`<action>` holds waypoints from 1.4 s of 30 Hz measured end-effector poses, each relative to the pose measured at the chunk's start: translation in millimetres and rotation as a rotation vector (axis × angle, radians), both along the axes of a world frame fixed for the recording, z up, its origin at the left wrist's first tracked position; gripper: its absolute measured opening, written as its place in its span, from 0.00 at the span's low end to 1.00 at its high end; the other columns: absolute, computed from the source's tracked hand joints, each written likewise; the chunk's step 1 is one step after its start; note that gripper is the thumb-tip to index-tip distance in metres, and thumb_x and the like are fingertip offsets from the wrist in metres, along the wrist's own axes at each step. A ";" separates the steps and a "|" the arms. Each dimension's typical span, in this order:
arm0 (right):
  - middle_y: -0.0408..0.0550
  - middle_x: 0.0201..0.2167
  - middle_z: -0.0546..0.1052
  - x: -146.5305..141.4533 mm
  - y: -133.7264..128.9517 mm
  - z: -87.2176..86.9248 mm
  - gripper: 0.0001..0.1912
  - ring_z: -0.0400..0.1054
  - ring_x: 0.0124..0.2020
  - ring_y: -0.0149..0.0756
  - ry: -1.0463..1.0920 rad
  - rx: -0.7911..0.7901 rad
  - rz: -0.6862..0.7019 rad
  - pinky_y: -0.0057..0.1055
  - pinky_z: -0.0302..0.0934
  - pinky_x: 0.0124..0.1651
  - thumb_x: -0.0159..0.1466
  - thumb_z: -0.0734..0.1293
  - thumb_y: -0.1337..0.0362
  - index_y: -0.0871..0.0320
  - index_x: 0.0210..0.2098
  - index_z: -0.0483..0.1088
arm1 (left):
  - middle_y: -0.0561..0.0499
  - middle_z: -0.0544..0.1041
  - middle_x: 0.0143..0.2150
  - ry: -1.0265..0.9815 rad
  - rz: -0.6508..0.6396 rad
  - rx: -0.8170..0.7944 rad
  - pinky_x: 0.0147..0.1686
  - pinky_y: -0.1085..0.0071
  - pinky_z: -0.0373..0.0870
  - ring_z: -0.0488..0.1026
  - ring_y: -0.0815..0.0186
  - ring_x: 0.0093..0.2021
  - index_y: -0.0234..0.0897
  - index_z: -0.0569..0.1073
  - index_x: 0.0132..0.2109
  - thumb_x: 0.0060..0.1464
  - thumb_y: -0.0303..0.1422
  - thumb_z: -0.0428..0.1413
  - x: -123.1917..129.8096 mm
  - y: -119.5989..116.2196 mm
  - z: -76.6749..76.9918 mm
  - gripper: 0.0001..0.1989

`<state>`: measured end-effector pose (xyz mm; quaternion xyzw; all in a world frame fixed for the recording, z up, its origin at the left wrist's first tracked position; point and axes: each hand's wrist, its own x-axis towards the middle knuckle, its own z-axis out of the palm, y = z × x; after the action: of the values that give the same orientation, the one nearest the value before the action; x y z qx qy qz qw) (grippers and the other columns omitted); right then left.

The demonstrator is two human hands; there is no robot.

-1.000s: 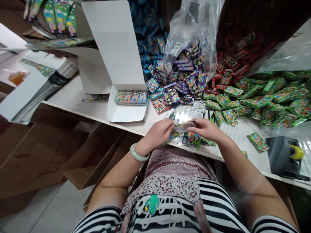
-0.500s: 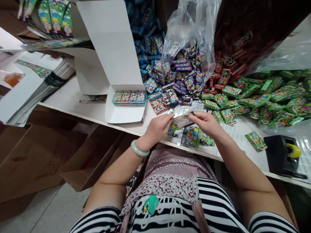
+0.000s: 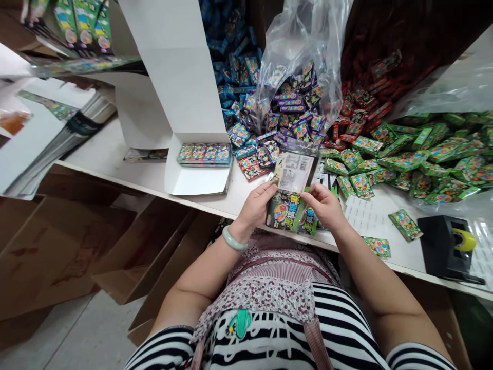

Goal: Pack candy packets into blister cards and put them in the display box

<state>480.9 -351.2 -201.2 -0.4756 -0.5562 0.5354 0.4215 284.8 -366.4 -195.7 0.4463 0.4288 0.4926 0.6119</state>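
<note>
Between my two hands is a flat printed plastic pouch (image 3: 295, 172), its pale barcode panel facing up. My left hand (image 3: 257, 204) pinches its left edge, thumb on top. My right hand (image 3: 325, 205) has its fingers closed at the pouch's lower right edge. Under and below it, black-and-green printed packaging (image 3: 285, 209) lies at the table's front edge. Small purple packets (image 3: 288, 105) are heaped just beyond, partly inside a clear plastic bag (image 3: 304, 36).
An open white box (image 3: 196, 180) holds a row of small packets at left. Green packets (image 3: 435, 154) pile up at right, red and blue ones behind. A black tape dispenser (image 3: 442, 246) stands front right. Cardboard boxes (image 3: 69, 252) are below the table's left side.
The pouch between my hands has turned from nearly edge-on to lying flatter, its barcode panel now showing. Both hands have shifted slightly. A green packet near my right forearm has come into view.
</note>
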 end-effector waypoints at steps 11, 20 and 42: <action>0.44 0.34 0.79 20.3 -30.6 -13.6 0.21 0.75 0.37 0.36 0.090 -0.199 0.180 0.38 0.72 0.44 0.53 0.75 0.50 0.53 0.39 0.67 | 0.44 0.79 0.47 -0.017 -0.175 -0.131 0.37 0.69 0.77 0.78 0.62 0.43 0.37 0.70 0.51 0.54 0.42 0.63 -0.4 -35.8 -27.2 0.21; 0.44 0.39 0.77 35.0 -44.2 -10.8 0.32 0.75 0.36 0.33 0.070 -0.043 0.131 0.33 0.73 0.40 0.58 0.73 0.53 0.49 0.58 0.60 | 0.50 0.76 0.41 0.049 0.010 0.138 0.39 0.69 0.76 0.75 0.67 0.39 0.44 0.59 0.65 0.59 0.35 0.58 13.1 -8.1 -6.1 0.29; 0.48 0.35 0.78 24.4 -43.1 45.1 0.08 0.73 0.39 0.38 -0.347 0.453 0.086 0.36 0.69 0.41 0.68 0.64 0.59 0.53 0.36 0.75 | 0.49 0.77 0.36 0.348 0.034 0.373 0.45 0.65 0.74 0.74 0.66 0.40 0.38 0.75 0.36 0.63 0.41 0.55 -8.7 -36.4 25.2 0.12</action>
<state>505.3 -394.3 -156.1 -0.4299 -0.7452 0.3256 0.3924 276.2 -402.9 -170.5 0.6221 0.4369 0.4893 0.4274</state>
